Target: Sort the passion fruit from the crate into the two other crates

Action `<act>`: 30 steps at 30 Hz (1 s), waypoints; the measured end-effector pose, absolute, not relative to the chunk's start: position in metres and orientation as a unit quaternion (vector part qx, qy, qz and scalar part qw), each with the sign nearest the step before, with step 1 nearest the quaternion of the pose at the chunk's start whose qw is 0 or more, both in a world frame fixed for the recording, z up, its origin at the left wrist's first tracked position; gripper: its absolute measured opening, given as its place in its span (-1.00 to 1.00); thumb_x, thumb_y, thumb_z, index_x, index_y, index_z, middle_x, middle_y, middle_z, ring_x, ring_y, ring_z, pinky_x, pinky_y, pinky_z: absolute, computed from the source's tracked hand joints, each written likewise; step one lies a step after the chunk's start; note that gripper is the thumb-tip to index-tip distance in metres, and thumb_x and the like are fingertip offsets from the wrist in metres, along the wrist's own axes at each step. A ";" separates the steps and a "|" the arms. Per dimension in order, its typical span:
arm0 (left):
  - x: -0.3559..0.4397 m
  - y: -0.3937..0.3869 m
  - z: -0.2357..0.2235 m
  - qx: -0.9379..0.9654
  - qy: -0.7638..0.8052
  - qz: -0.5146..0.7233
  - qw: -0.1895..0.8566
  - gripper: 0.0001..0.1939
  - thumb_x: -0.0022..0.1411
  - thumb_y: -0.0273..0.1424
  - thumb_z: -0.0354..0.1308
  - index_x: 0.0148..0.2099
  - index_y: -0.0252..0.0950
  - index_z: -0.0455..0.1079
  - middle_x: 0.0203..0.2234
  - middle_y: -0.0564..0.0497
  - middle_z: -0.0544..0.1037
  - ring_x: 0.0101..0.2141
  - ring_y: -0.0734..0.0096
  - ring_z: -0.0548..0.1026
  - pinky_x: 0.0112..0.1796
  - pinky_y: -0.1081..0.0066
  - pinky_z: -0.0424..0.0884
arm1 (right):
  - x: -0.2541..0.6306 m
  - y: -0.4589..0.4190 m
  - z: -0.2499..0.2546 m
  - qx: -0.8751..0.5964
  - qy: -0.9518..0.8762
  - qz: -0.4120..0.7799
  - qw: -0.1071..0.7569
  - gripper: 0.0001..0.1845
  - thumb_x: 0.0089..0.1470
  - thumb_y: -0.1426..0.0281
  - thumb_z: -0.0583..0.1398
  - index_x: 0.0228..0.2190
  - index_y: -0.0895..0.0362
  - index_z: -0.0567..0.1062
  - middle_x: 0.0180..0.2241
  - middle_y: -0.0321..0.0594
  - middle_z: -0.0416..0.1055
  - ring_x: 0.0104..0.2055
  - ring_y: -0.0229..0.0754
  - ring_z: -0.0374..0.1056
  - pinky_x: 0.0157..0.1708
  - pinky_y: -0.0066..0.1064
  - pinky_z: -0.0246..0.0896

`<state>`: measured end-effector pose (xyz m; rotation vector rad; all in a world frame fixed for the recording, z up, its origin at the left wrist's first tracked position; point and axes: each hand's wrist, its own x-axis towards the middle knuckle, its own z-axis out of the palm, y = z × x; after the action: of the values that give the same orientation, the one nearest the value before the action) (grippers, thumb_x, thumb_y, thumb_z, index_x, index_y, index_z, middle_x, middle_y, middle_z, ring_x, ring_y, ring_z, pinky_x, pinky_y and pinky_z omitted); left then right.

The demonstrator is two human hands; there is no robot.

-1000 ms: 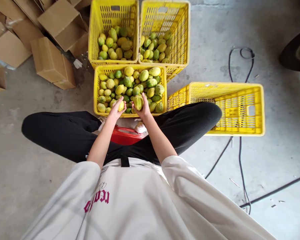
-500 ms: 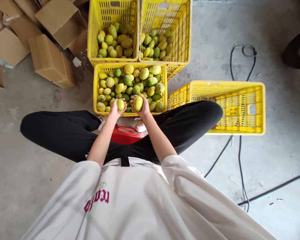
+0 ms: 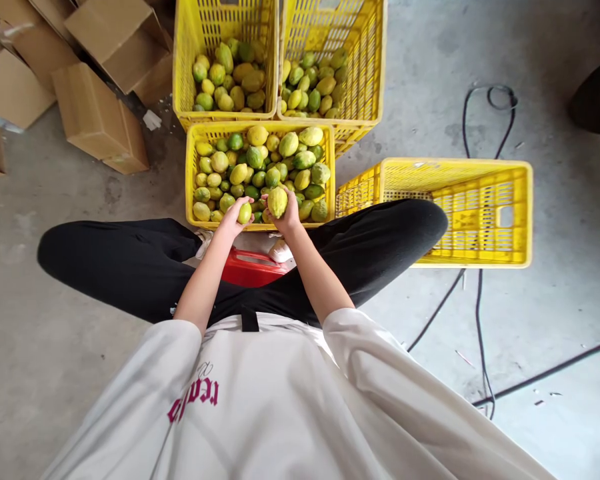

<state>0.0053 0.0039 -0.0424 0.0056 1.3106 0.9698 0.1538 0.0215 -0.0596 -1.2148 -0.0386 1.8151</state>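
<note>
My left hand [image 3: 231,220] is closed around a small yellow-green lemon [image 3: 245,213]. In my right hand [image 3: 291,215] is a larger, knobbly yellow lemon [image 3: 277,202], gripped by the fingers and thumb. Both hands hover side by side over the near edge of a yellow plastic crate [image 3: 190,170]. Many lemons in mixed yellow and green [image 3: 239,174] fill that crate. The fingers beneath each fruit are partly hidden.
Two taller yellow crates [image 3: 179,67] with lemons stand behind. A yellow crate [image 3: 529,213] lies at the right beside my knee. Cardboard boxes [image 3: 93,113] are piled at the left. Something red [image 3: 253,272] is below me; a black cable [image 3: 480,320] crosses the floor.
My left hand has turned inward slightly, and its lemon has shifted a little right and down. The lemon in my right hand has rotated and risen slightly. Both fruits are still held.
</note>
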 end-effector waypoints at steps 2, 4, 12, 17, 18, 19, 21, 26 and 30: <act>0.006 0.006 -0.041 0.003 0.588 0.425 0.688 -0.80 0.44 -0.34 0.32 -0.28 -0.25 0.56 -0.52 0.10 0.48 -0.49 0.53 0.44 -0.33 0.53 0.52 | 0.152 0.023 -0.058 -0.491 -0.008 0.741 0.459 -0.63 0.39 0.05 0.11 -0.26 0.05 0.48 -0.32 -0.16 0.64 -0.19 -0.09 0.62 -0.43 -0.45 0.52; 0.007 0.007 -0.038 0.004 0.582 0.421 0.696 -0.70 0.58 -0.29 0.15 -0.22 -0.26 0.57 -0.52 0.06 0.50 -0.43 0.47 0.53 -0.23 0.49 0.56 | 0.149 0.023 -0.056 -0.486 0.006 0.746 0.456 -0.63 0.43 0.07 0.08 -0.23 0.06 0.48 -0.32 -0.18 0.64 -0.20 -0.10 0.61 -0.36 -0.42 0.56; 0.011 0.003 -0.029 0.021 0.592 0.409 0.694 -0.74 0.42 -0.43 0.41 -0.32 -0.29 0.44 -0.51 0.10 0.56 -0.52 0.58 0.52 -0.32 0.56 0.52 | 0.143 0.022 -0.053 -0.493 -0.024 0.731 0.472 -0.68 0.35 0.04 0.32 -0.20 0.03 0.48 -0.46 -0.39 0.50 -0.37 -0.21 0.58 -0.35 -0.44 0.60; 0.009 0.001 -0.034 0.026 0.589 0.430 0.684 -0.71 0.23 -0.59 0.47 -0.34 -0.27 0.40 -0.47 0.15 0.55 -0.41 0.57 0.56 -0.24 0.56 0.54 | 0.148 0.020 -0.052 -0.512 -0.013 0.731 0.451 -0.71 0.35 0.08 0.32 -0.24 0.02 0.47 -0.45 -0.36 0.52 -0.38 -0.21 0.57 -0.46 -0.50 0.52; 0.009 0.001 -0.035 0.023 0.596 0.432 0.676 -0.72 0.27 -0.58 0.44 -0.35 -0.27 0.39 -0.47 0.16 0.53 -0.41 0.58 0.55 -0.25 0.57 0.52 | 0.149 0.020 -0.052 -0.510 -0.010 0.736 0.445 -0.69 0.39 0.07 0.26 -0.26 0.03 0.47 -0.45 -0.32 0.52 -0.36 -0.20 0.58 -0.49 -0.51 0.49; 0.009 0.002 -0.037 0.020 0.605 0.432 0.669 -0.74 0.32 -0.56 0.40 -0.35 -0.27 0.39 -0.48 0.16 0.51 -0.43 0.59 0.52 -0.27 0.59 0.50 | 0.150 0.020 -0.051 -0.506 -0.007 0.740 0.443 -0.66 0.42 0.05 0.21 -0.27 0.04 0.48 -0.45 -0.29 0.53 -0.35 -0.19 0.58 -0.51 -0.51 0.47; 0.009 0.004 -0.038 0.009 0.619 0.425 0.660 -0.75 0.41 -0.48 0.34 -0.34 -0.26 0.42 -0.50 0.16 0.46 -0.49 0.60 0.46 -0.34 0.60 0.46 | 0.151 0.021 -0.050 -0.499 0.000 0.743 0.446 -0.62 0.45 0.05 0.13 -0.28 0.05 0.48 -0.43 -0.25 0.56 -0.33 -0.16 0.57 -0.52 -0.49 0.46; 0.010 0.011 -0.040 -0.023 0.612 0.398 0.683 -0.65 0.60 -0.25 0.14 -0.29 -0.24 0.50 -0.55 0.09 0.46 -0.51 0.52 0.47 -0.37 0.54 0.47 | 0.147 0.025 -0.050 -0.493 0.029 0.741 0.455 -0.57 0.52 0.09 0.01 -0.21 0.08 0.50 -0.43 -0.25 0.58 -0.28 -0.15 0.59 -0.35 -0.40 0.57; 0.010 0.011 -0.039 -0.027 0.618 0.383 0.686 -0.60 0.64 -0.21 0.06 -0.27 -0.24 0.49 -0.55 0.06 0.53 -0.51 0.46 0.52 -0.35 0.47 0.51 | 0.145 0.023 -0.049 -0.501 0.013 0.737 0.454 -0.56 0.49 0.01 0.07 -0.20 0.08 0.51 -0.45 -0.26 0.55 -0.27 -0.09 0.62 -0.29 -0.29 0.65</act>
<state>0.0096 0.0113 -0.0387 -0.0609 1.3842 0.8574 0.1446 0.0232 -0.0490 -1.2367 0.0330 1.8181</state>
